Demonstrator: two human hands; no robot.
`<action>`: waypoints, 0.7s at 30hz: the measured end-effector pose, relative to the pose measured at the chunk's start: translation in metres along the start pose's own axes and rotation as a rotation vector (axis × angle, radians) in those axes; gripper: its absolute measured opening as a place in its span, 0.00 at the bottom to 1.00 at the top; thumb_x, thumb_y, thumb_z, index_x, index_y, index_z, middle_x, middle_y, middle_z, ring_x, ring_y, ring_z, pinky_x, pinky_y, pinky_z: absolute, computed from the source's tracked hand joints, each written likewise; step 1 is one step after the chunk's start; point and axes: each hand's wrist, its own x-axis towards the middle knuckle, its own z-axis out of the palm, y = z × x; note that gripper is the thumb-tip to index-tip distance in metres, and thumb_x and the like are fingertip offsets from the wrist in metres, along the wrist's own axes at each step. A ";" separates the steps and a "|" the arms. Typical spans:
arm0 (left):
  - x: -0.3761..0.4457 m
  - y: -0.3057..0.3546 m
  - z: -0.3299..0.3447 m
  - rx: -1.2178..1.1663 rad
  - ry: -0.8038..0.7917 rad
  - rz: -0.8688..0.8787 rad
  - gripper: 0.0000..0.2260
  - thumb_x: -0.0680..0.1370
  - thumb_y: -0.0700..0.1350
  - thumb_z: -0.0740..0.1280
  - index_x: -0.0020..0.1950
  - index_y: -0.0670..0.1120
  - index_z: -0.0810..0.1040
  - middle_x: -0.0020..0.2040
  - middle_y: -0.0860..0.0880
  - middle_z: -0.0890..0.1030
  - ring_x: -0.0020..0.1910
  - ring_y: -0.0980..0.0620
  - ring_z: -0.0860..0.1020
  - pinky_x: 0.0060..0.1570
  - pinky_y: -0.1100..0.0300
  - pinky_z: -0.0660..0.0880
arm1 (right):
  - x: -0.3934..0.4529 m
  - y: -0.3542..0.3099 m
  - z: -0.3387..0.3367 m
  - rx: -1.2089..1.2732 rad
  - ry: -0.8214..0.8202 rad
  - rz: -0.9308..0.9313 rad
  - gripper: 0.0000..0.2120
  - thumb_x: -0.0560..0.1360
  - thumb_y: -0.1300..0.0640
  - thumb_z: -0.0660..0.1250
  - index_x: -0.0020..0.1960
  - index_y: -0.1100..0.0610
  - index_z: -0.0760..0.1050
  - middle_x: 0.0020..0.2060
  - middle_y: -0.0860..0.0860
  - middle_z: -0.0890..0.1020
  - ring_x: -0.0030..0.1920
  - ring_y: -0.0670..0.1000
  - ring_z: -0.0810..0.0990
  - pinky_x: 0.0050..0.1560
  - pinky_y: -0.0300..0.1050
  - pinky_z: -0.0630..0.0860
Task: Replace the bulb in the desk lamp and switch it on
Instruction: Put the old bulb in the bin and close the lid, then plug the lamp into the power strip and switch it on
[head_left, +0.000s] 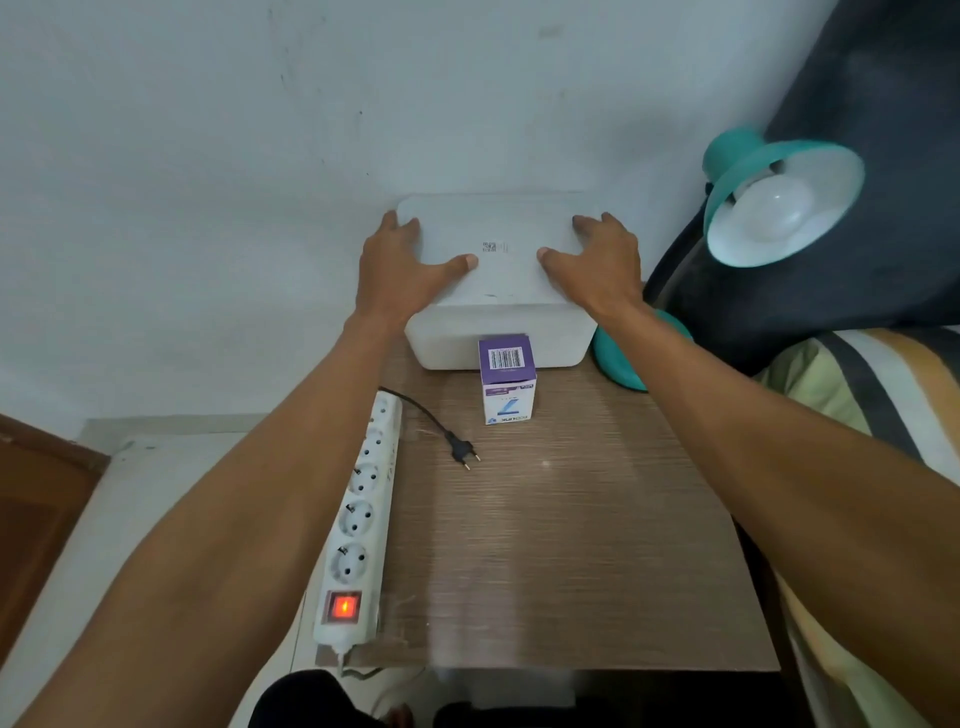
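Note:
A teal desk lamp stands at the table's far right, its shade facing me with a white bulb screwed in; its round base shows behind my right forearm. A purple and white bulb carton stands upright in front of a white lidded box at the back by the wall. My left hand grips the lid's left side, and my right hand its right side, thumbs on top. The lamp's black plug lies loose on the table, out of any socket.
A white power strip with a lit red switch runs along the left edge of the wooden table. A dark pillow and striped bedding press against the right side. The wall is close behind the box.

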 end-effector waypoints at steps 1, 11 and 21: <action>0.000 -0.001 0.000 0.010 -0.010 -0.006 0.33 0.65 0.68 0.76 0.55 0.42 0.82 0.56 0.46 0.78 0.57 0.46 0.78 0.57 0.52 0.77 | 0.000 0.001 0.001 -0.004 -0.006 0.004 0.33 0.76 0.44 0.68 0.75 0.58 0.67 0.76 0.59 0.64 0.76 0.57 0.61 0.72 0.50 0.61; -0.001 -0.001 -0.006 0.044 -0.098 -0.028 0.34 0.68 0.69 0.73 0.57 0.41 0.81 0.57 0.45 0.77 0.58 0.45 0.77 0.55 0.54 0.75 | -0.001 -0.003 -0.002 -0.084 -0.077 0.027 0.35 0.77 0.42 0.66 0.77 0.57 0.62 0.76 0.58 0.62 0.76 0.57 0.61 0.71 0.51 0.63; -0.067 -0.021 -0.039 -0.139 0.011 -0.099 0.37 0.77 0.68 0.65 0.77 0.43 0.70 0.79 0.45 0.68 0.78 0.47 0.65 0.77 0.47 0.64 | -0.048 -0.050 -0.001 -0.065 0.110 -0.256 0.25 0.78 0.54 0.65 0.74 0.58 0.68 0.68 0.54 0.75 0.70 0.55 0.70 0.67 0.47 0.68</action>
